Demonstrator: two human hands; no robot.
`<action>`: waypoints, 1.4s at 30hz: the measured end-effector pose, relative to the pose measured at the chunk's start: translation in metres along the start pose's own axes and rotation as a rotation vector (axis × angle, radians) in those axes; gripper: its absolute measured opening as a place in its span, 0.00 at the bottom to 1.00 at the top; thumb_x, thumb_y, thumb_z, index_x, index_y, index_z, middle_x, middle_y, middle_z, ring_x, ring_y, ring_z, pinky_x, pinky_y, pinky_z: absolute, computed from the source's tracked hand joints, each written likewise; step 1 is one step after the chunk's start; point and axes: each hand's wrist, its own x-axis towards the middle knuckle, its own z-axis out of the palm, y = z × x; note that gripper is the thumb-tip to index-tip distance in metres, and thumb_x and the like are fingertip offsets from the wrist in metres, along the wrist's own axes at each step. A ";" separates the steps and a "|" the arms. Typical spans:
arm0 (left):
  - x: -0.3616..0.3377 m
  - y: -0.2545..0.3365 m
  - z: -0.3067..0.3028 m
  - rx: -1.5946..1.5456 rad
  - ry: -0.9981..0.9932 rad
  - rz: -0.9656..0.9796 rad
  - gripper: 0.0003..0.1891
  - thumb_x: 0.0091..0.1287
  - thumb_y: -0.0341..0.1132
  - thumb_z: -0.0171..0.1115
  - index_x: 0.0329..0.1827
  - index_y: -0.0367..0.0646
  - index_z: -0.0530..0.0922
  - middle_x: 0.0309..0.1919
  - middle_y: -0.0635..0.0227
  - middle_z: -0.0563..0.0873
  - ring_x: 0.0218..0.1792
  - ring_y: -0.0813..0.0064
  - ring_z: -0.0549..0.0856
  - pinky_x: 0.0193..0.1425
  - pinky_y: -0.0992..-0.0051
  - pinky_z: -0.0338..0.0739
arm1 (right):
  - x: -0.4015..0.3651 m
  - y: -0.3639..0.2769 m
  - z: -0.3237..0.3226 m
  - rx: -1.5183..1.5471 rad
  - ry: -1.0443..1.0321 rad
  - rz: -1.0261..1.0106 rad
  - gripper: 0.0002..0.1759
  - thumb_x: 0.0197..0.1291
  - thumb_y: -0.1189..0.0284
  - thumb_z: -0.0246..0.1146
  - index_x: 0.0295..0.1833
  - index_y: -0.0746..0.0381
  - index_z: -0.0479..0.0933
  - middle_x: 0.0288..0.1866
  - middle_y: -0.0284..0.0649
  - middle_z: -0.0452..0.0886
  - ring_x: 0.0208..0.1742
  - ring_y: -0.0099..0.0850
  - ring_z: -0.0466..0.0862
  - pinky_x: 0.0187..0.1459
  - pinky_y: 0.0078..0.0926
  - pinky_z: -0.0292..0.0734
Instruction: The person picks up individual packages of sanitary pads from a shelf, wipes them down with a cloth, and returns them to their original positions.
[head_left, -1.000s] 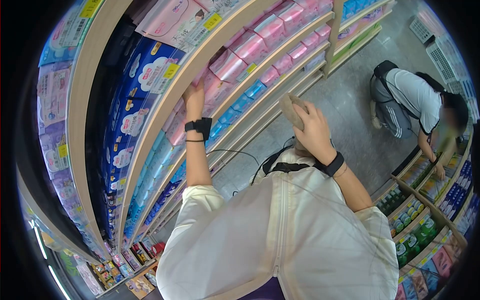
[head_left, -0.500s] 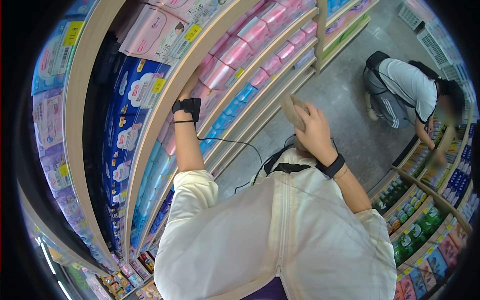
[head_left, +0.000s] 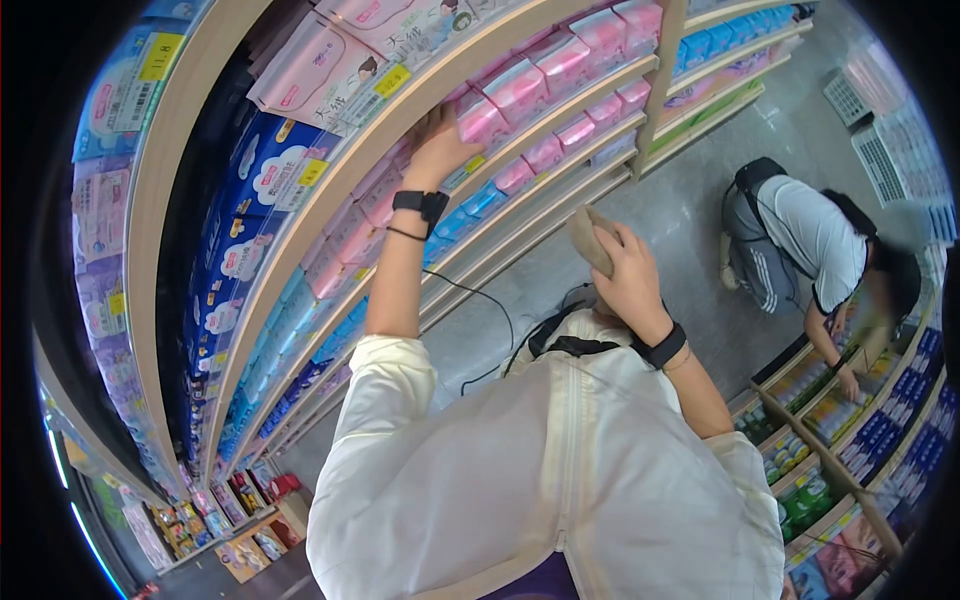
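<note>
My left hand [head_left: 440, 155] reaches into a shelf of pink wrapped packs [head_left: 518, 92]. Its fingers stretch back beside the nearest pink pack [head_left: 481, 122], and their tips are partly lost in shadow; I see nothing gripped in them. A folded beige cloth [head_left: 588, 240] is held in my right hand [head_left: 630, 285], fingers wrapped round it, above the aisle floor and away from the shelf.
Wooden shelf edges [head_left: 350, 150] curve along my left, with blue packs [head_left: 240, 260] on them. A co-worker [head_left: 810, 230] bends over the low shelves at right. White baskets [head_left: 880, 165] stand beyond. A black cable [head_left: 490, 300] hangs near my waist.
My left hand has moved right along the shelf and more of it shows now. My right hand still holds the cloth, slightly lower. The co-worker has shifted their hands at the right shelves.
</note>
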 end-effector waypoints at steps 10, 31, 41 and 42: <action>-0.020 0.043 -0.019 0.049 0.163 -0.081 0.35 0.38 0.38 0.73 0.52 0.40 0.70 0.45 0.52 0.76 0.49 0.53 0.74 0.55 0.60 0.66 | 0.008 0.040 -0.044 0.037 -0.030 -0.010 0.29 0.39 0.77 0.63 0.54 0.62 0.72 0.55 0.48 0.70 0.50 0.49 0.72 0.50 0.40 0.69; -0.064 0.160 -0.077 -0.571 0.446 0.145 0.36 0.39 0.32 0.75 0.55 0.38 0.67 0.52 0.55 0.77 0.51 0.54 0.76 0.55 0.62 0.69 | 0.060 -0.034 -0.131 0.182 0.028 -0.482 0.30 0.31 0.74 0.64 0.50 0.59 0.75 0.55 0.49 0.70 0.48 0.49 0.73 0.49 0.39 0.70; -0.052 0.174 -0.082 -0.642 0.328 0.036 0.38 0.39 0.26 0.70 0.59 0.38 0.66 0.52 0.56 0.74 0.50 0.54 0.73 0.55 0.61 0.66 | 0.078 -0.041 -0.148 0.283 -0.133 -0.542 0.30 0.33 0.76 0.63 0.51 0.59 0.74 0.54 0.46 0.71 0.49 0.49 0.73 0.49 0.38 0.71; -0.051 0.176 -0.086 -0.598 0.344 0.034 0.37 0.39 0.26 0.70 0.58 0.38 0.66 0.52 0.56 0.74 0.50 0.54 0.73 0.55 0.61 0.66 | 0.086 -0.028 -0.147 0.270 -0.056 -0.513 0.31 0.33 0.76 0.63 0.52 0.59 0.74 0.54 0.46 0.71 0.50 0.49 0.73 0.50 0.38 0.71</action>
